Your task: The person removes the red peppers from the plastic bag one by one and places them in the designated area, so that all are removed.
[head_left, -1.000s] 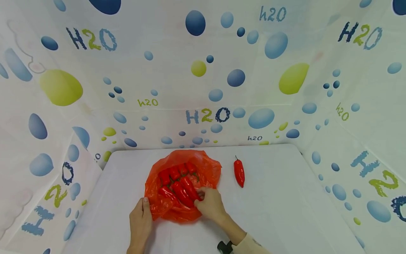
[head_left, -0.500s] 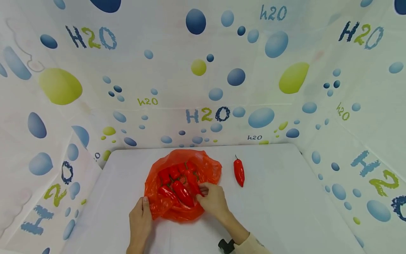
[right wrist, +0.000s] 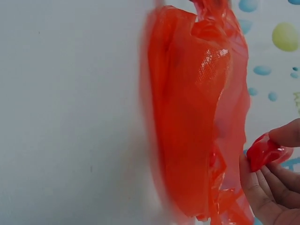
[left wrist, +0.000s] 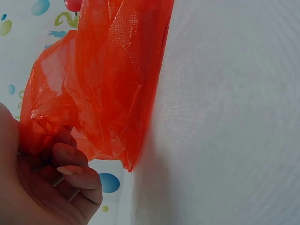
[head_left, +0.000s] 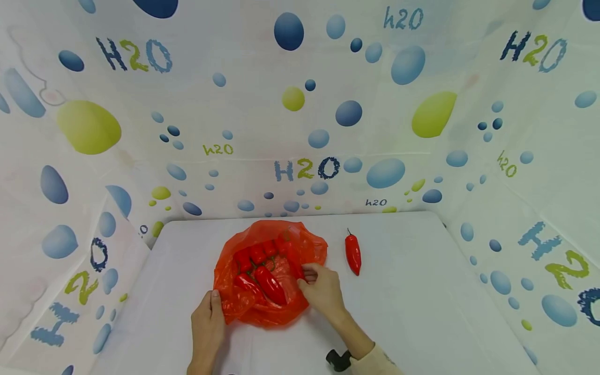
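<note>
An orange-red plastic bag (head_left: 250, 234) lies with its mouth spread, and several glossy red peppers (head_left: 270, 285) with green stems sit inside. At its near left rim, my left hand (head_left: 207, 317) pinches the crinkled film; in the left wrist view this left hand (left wrist: 70, 187) has its fingers curled at the bag's edge. Over the bag's right side my right hand (head_left: 323, 291) grips one long red pepper (head_left: 294, 259) by its near end. The right wrist view shows this pepper (right wrist: 265, 150) between thumb and fingers, beside the bag (right wrist: 187, 112).
Another red pepper (head_left: 353, 254) lies alone on the white table (head_left: 412, 291), right of the bag. A small black object (head_left: 338, 360) shows by my right wrist. Behind the table hangs a white curtain (head_left: 253, 104) printed with blue and green drops.
My right hand has lifted one pepper from the group in the bag and moved it rightward to the bag's right side. The left hand stays at the left rim.
</note>
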{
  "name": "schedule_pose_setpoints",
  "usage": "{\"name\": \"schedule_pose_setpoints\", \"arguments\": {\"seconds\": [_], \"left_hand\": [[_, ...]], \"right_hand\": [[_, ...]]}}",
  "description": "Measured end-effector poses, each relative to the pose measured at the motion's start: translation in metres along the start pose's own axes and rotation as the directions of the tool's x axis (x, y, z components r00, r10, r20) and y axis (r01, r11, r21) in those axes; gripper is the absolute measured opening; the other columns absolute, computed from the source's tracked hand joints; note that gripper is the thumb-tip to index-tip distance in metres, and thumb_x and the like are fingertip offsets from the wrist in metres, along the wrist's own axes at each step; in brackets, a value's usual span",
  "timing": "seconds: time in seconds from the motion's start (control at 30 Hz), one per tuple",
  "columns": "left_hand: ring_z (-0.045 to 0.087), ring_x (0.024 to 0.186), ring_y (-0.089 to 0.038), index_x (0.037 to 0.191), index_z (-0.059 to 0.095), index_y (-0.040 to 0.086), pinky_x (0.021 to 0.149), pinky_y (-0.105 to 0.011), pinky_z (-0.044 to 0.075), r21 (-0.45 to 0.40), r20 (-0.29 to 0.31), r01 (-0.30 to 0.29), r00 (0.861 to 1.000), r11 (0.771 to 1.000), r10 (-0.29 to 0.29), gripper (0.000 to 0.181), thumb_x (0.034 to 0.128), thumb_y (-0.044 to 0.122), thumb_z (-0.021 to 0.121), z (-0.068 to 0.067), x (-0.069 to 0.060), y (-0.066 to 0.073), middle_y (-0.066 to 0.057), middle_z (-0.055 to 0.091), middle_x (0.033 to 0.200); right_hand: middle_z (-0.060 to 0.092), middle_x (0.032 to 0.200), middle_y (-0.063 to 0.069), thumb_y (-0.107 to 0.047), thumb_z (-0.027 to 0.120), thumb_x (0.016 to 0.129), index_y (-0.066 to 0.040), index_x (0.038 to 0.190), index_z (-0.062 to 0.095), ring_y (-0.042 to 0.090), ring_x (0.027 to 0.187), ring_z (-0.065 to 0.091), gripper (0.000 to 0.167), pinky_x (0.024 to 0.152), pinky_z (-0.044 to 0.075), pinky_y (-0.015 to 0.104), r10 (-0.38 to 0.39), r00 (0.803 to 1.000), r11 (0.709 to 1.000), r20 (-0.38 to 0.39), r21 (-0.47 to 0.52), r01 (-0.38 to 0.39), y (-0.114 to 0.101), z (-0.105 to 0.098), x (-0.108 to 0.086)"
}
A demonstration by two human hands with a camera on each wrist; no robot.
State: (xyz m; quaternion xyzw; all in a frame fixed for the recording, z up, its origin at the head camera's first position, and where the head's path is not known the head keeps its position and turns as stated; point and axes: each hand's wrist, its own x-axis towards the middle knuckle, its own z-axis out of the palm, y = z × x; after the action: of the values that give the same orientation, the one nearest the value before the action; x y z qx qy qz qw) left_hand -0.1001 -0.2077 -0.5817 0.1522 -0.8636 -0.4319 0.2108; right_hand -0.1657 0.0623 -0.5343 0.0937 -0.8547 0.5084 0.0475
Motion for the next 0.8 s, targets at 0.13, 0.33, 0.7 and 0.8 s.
{"name": "schedule_pose_setpoints", "arguments": {"seconds": [0.13,0.33,0.7,0.8], "left_hand": [[0.044,0.066,-0.020,0.088,0.057,0.006,0.061,-0.030,0.036,0.007,0.007,0.006,1.000,1.000,-0.006,0.039,0.1147,0.028,0.039,0.000,0.001,0.000,-0.002,0.042,0.066],[0.044,0.067,-0.020,0.089,0.057,0.006,0.062,-0.030,0.036,0.017,0.011,0.018,1.000,1.000,-0.018,0.039,0.1148,0.029,0.039,0.000,0.000,-0.001,-0.002,0.041,0.066],[0.045,0.066,-0.019,0.091,0.060,0.005,0.060,-0.029,0.036,0.003,0.005,0.018,1.000,1.000,-0.018,0.039,0.1146,0.029,0.040,0.001,0.000,0.000,-0.002,0.044,0.065],[0.045,0.065,-0.018,0.090,0.059,0.005,0.059,-0.029,0.036,0.003,0.004,0.016,1.000,1.000,-0.016,0.038,0.1145,0.028,0.040,0.000,-0.001,0.001,-0.002,0.043,0.065]], "right_hand": [[0.076,0.099,0.008,-0.006,0.077,0.091,0.000,0.115,0.074,0.018,0.087,0.073,0.025,0.076,0.061,0.031,0.008,1.000,1.000,-0.016,0.014,-0.008,-0.002,-0.006,0.002],[0.077,0.100,0.007,-0.007,0.077,0.091,0.000,0.114,0.075,0.019,0.087,0.074,0.025,0.076,0.061,0.029,0.015,0.998,0.999,-0.054,0.031,-0.013,0.001,-0.012,0.005],[0.077,0.105,0.006,-0.010,0.077,0.092,-0.002,0.118,0.074,0.018,0.089,0.073,0.028,0.076,0.061,0.029,0.049,0.994,0.999,-0.095,0.016,-0.048,0.012,-0.020,0.011],[0.077,0.105,0.007,-0.010,0.077,0.092,-0.002,0.119,0.074,0.019,0.089,0.073,0.028,0.076,0.061,0.031,0.045,0.993,0.999,-0.104,0.023,-0.043,0.014,-0.023,0.013]]}}
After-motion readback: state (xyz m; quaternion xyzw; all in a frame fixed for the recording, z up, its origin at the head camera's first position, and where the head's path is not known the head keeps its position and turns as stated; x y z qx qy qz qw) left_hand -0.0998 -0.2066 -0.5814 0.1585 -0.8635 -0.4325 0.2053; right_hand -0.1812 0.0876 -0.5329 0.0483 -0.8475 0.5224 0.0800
